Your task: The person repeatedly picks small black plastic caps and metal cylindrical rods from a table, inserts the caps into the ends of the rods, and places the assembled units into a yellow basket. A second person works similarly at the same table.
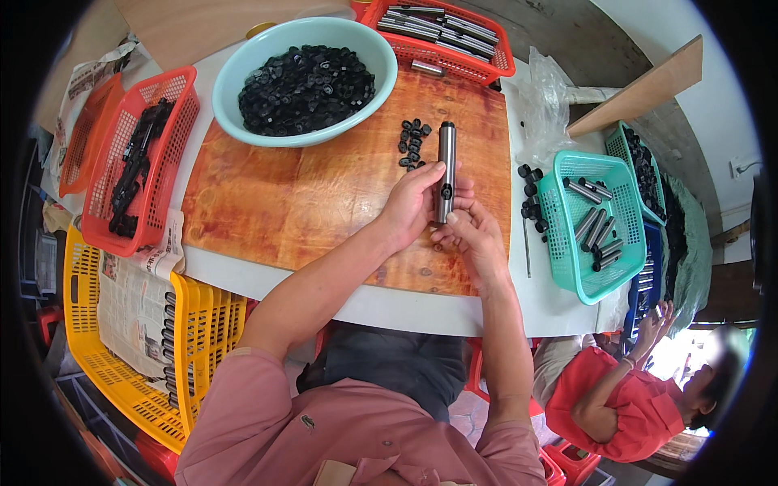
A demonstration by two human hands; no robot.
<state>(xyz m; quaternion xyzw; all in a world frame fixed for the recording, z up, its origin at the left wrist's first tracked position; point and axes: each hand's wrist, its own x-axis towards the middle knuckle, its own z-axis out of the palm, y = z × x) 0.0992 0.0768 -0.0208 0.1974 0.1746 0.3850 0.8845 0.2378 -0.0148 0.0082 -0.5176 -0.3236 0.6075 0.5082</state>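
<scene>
A shiny metal tube with a black cap at its far end and a black part set in its side stands between my hands over the wooden board. Wrapped around its left side, my left hand has the thumb lying along the tube. My right hand pinches the near end of the tube, thumb against it. Just left of the tube's far half, several small black plastic pieces lie on the board. Beyond them stands a pale blue basin heaped with similar black pieces.
A red basket of metal tubes stands at the back. Left is a red basket with black parts, above a yellow crate. A teal basket of capped tubes stands right. A person in red works at lower right.
</scene>
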